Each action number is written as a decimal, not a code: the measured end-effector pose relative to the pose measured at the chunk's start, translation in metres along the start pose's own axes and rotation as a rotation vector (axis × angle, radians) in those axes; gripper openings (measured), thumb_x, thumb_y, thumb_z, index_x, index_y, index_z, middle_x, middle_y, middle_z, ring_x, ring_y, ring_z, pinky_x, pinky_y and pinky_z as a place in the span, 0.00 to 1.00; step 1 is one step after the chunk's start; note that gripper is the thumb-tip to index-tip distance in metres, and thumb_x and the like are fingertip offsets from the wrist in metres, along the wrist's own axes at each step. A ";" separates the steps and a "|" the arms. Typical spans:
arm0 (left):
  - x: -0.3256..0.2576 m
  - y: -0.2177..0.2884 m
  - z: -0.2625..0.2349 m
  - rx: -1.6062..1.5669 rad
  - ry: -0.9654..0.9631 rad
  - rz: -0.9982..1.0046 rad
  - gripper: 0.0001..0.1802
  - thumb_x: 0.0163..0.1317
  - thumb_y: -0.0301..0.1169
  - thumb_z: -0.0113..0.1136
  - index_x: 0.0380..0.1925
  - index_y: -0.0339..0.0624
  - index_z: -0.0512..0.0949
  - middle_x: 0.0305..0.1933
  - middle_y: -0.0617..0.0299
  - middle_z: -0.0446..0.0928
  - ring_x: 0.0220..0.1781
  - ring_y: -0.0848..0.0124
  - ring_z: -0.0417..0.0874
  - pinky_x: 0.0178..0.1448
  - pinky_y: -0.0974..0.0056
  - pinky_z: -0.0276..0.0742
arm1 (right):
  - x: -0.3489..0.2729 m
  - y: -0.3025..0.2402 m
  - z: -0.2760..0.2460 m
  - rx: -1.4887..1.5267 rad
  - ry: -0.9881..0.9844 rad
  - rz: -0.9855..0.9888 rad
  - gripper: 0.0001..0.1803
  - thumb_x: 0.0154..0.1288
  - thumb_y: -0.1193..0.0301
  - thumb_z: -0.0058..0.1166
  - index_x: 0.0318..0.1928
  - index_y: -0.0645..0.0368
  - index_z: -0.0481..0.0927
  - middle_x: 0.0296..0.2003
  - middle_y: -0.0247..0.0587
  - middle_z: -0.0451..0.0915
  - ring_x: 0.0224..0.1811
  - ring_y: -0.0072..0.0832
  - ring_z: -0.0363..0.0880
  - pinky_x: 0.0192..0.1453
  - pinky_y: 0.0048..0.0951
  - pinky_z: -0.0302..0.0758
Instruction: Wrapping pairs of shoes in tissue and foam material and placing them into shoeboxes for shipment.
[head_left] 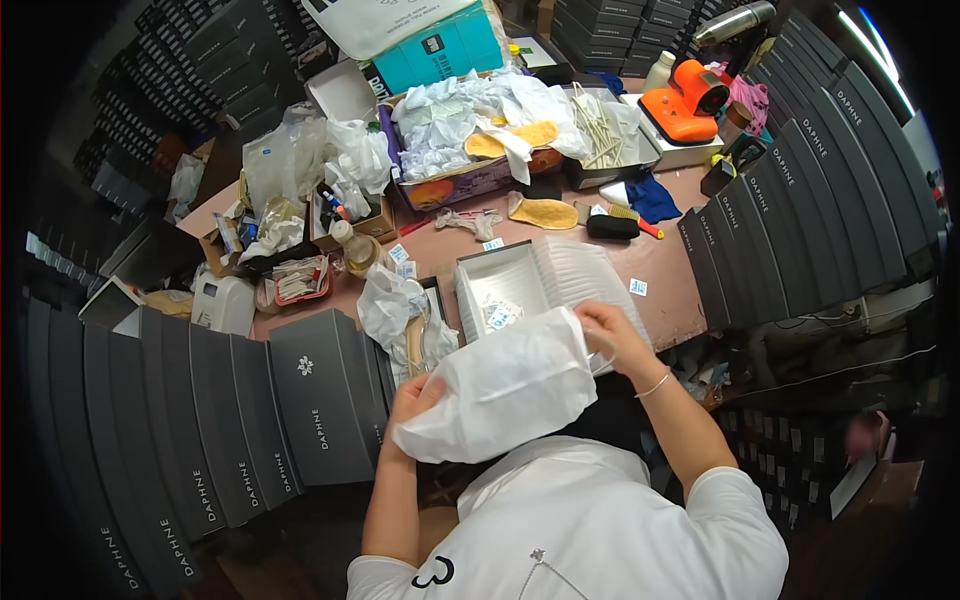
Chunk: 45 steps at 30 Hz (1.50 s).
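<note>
A white cloth-like bag (pixel 505 385) is stretched between my two hands, in front of my chest. My left hand (pixel 415 400) is closed on its left edge, thumb on top. At the upper right corner my right hand (pixel 612 338) grips the bag, where a thin loop of cord shows. Just beyond the bag lies an open grey box (pixel 490 262) with a white inside and printed paper slips in it. White ribbed foam sheet (pixel 590 270) spreads at its right. Next to my left hand, a beige shoe (pixel 415 335) lies in crumpled white tissue paper (pixel 390 300).
Stacks of dark shoeboxes (pixel 325 400) rise at left and more boxes (pixel 800 190) at right. Across the pink table (pixel 670 285) sit a carton (pixel 470 185) of crumpled paper, yellow insoles (pixel 543 211), a black brush (pixel 612 228), a bottle (pixel 355 245) and an orange device (pixel 682 108).
</note>
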<state>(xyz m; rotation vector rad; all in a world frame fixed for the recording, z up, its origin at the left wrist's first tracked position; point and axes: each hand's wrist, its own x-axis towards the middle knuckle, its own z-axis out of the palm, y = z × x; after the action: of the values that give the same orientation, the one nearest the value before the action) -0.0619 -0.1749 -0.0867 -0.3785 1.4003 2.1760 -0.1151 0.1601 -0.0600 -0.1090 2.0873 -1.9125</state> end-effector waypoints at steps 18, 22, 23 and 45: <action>0.184 0.032 0.130 1.015 -0.129 0.150 0.24 0.63 0.48 0.56 0.46 0.36 0.77 0.41 0.49 0.80 0.44 0.55 0.81 0.51 0.60 0.75 | 0.089 -0.011 -0.189 0.080 0.160 0.021 0.12 0.70 0.64 0.51 0.34 0.60 0.76 0.27 0.24 0.72 0.30 0.11 0.67 0.34 0.15 0.66; 0.184 0.022 0.142 -0.024 -0.480 -0.169 0.25 0.67 0.45 0.54 0.53 0.34 0.72 0.45 0.58 0.79 0.49 0.66 0.80 0.55 0.61 0.76 | 0.122 -0.024 -0.133 -0.140 -0.231 -0.089 0.11 0.68 0.66 0.52 0.36 0.62 0.77 0.28 0.27 0.76 0.31 0.15 0.71 0.37 0.20 0.70; 0.180 0.010 0.137 -0.216 -0.613 -0.337 0.24 0.68 0.43 0.54 0.54 0.34 0.71 0.46 0.60 0.79 0.50 0.70 0.80 0.56 0.61 0.76 | 0.128 -0.027 -0.108 -0.031 -0.145 -0.078 0.11 0.68 0.65 0.52 0.37 0.62 0.77 0.29 0.30 0.78 0.33 0.16 0.73 0.39 0.21 0.71; 0.082 0.014 -0.044 -0.029 -0.214 0.087 0.42 0.64 0.53 0.53 0.70 0.41 0.54 0.67 0.51 0.62 0.67 0.59 0.66 0.67 0.55 0.66 | -0.027 0.005 0.057 0.776 -0.137 0.267 0.25 0.69 0.72 0.42 0.65 0.64 0.60 0.43 0.43 0.78 0.35 0.27 0.81 0.44 0.30 0.80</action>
<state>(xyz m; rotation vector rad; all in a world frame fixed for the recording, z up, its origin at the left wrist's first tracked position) -0.1388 -0.1972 -0.1357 -0.0927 1.2899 2.2333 -0.0733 0.1125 -0.0634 0.1954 1.0917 -2.3004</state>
